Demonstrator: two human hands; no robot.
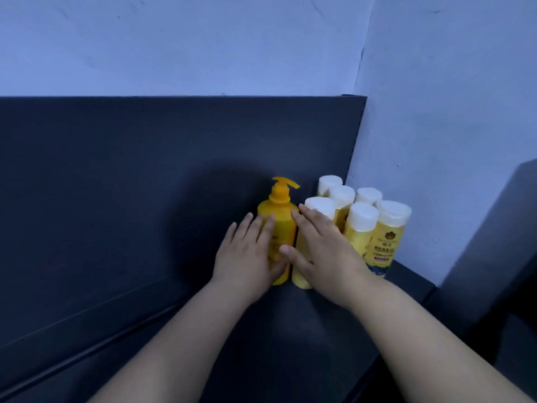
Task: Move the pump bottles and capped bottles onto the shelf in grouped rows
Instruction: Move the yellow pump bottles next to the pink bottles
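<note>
Pump bottle (279, 216): orange-yellow, upright on the shelf, spout pointing right; it stands just left of the capped group, touching or nearly touching the nearest pale bottle
Capped bottles (361, 219): six pale yellow bottles with white caps, upright and packed close together at the right end of the shelf, in the corner by the wall; the front right one carries a label reading HERBAL
Left hand (247, 257): not gripping; fingers straight and together, laid flat against the front left side of the pump bottle, fingertips reaching its shoulder
Right hand (325, 254): not gripping; fingers straight, laid over the front left capped bottle with the fingertips by its white cap; the thumb stretches left across the lower front of the pump bottle; the palm seems to rest on the pale bottle, though contact is hidden
Shelf (305, 330): dark, flat surface carrying all seven bottles; both forearms reach in over its front edge
Back panel (145, 155): dark, upright behind the bottles
Wall (203, 39): pale blue, above the panel and to the right
</note>
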